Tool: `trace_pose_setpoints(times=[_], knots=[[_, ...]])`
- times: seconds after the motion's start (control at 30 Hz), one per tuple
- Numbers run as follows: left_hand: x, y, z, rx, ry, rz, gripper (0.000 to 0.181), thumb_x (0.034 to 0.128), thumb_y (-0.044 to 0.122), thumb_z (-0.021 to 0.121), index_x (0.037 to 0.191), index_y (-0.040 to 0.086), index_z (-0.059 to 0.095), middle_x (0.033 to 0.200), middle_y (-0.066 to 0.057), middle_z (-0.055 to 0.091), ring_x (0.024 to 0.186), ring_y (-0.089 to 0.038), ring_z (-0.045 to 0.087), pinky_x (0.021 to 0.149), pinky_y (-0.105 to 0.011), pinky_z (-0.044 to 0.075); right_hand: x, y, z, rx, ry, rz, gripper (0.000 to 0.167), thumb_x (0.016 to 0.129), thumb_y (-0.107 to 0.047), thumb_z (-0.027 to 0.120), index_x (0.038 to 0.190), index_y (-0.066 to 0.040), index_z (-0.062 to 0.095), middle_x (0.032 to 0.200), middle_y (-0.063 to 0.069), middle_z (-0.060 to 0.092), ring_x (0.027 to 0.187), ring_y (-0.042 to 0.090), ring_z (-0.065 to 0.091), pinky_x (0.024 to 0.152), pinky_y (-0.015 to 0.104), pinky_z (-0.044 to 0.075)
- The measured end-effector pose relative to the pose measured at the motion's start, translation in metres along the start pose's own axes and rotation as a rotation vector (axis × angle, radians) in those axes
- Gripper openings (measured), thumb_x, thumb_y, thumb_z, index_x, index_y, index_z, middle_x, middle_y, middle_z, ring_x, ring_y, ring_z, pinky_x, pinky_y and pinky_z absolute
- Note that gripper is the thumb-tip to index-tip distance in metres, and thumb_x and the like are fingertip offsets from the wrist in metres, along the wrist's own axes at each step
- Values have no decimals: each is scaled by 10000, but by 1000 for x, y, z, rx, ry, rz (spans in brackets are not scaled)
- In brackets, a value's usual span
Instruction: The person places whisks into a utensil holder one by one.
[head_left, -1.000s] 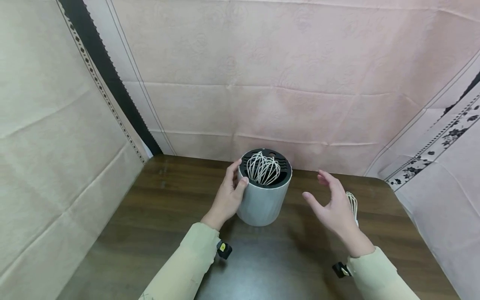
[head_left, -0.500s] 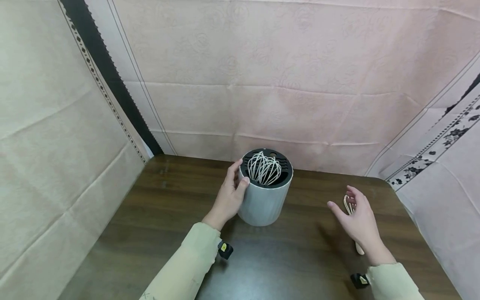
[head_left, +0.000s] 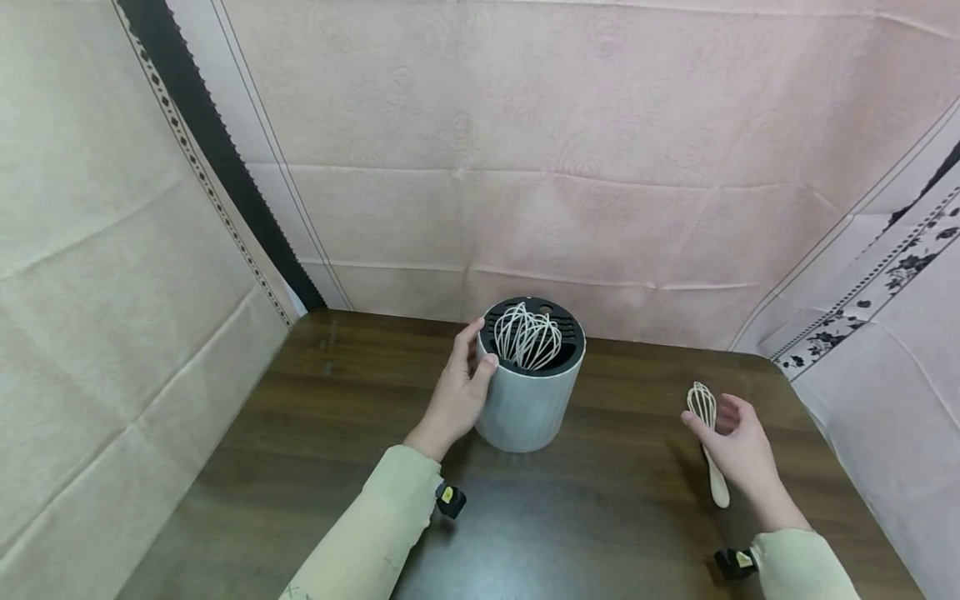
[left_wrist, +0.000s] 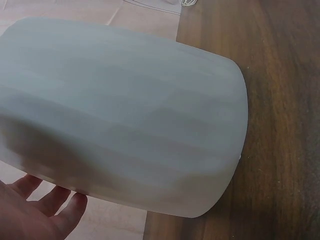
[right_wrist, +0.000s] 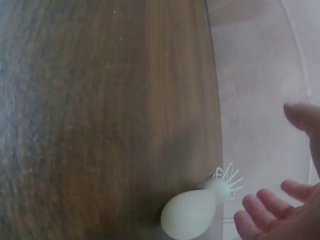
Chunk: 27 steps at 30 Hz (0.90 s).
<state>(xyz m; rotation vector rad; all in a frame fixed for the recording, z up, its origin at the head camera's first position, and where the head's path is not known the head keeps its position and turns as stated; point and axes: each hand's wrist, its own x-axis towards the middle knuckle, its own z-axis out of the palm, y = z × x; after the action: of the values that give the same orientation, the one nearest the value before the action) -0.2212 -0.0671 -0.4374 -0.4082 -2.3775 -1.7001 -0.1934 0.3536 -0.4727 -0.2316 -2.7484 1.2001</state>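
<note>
In the head view, a light grey cylindrical utensil holder (head_left: 525, 417) with a black slotted top stands upright on the table. The wire loops of a white whisk (head_left: 527, 337) stick up from its opening; its handle is hidden inside. My left hand (head_left: 452, 400) grips the holder's left side near the rim, thumb in front. Its fingertips (left_wrist: 74, 212) lie along the grey wall in the left wrist view. A smaller cream whisk (head_left: 717, 483) lies on the table at the right. Over it hovers my right hand (head_left: 738, 450), fingers relaxed and apart from the whisk (right_wrist: 187, 215).
The brown wooden table (head_left: 360, 392) ends just behind the holder. Pale cloth (head_left: 585, 167) hangs behind it and at both sides. A small black device (head_left: 735, 564) is worn on each wrist.
My right hand has moved right and toward me, from between the holder and the small whisk to above that whisk. My left hand and the holder have stayed in place.
</note>
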Motion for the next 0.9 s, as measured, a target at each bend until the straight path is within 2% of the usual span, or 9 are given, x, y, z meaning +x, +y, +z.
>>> trace_pose_setpoints(times=[0.17,0.37,0.53,0.67,0.77,0.9], knots=[[0,-2,0,-5,1,8,548,1005,499,392,1499,429,163,1475,6,344,1261,-211,453,998,-500,414,1,6,-1,-26,-10,70,931,908,-505,597,1475,93,166,1362,375,379,1210,483,439,917,561,397],[0,-4,2,-13,0,10,559,999,514,396,1500,423,165,1484,17,328,1279,-203,432,1007,-498,406,4,14,-4,-33,-139,195,977,911,-533,564,1466,131,111,1376,402,315,1242,515,358,960,578,366],[-1,-4,2,-15,3,7,549,1004,497,398,1498,426,169,1479,16,335,1276,-200,434,1008,-494,406,9,21,-2,-83,-170,188,904,922,-481,570,1417,176,195,1292,409,408,1150,493,457,876,534,436],[-1,-4,2,-8,-1,7,546,1007,486,396,1498,427,164,1474,9,343,1271,-200,435,1007,-494,406,12,23,-3,-107,-179,197,847,917,-443,593,1370,192,263,1295,403,391,1144,484,439,861,523,429],[-1,-4,2,-5,0,15,553,1004,498,392,1501,419,162,1471,1,348,1266,-205,438,1003,-500,408,13,25,-3,-132,-172,208,717,906,-423,617,1253,169,409,1243,359,439,1072,435,465,787,452,460],[0,-4,2,-3,10,18,562,997,526,387,1502,418,166,1459,0,357,1250,-208,452,991,-501,419,17,26,-3,-168,-161,198,490,899,-362,640,1020,108,573,1061,277,563,914,339,534,641,317,461]])
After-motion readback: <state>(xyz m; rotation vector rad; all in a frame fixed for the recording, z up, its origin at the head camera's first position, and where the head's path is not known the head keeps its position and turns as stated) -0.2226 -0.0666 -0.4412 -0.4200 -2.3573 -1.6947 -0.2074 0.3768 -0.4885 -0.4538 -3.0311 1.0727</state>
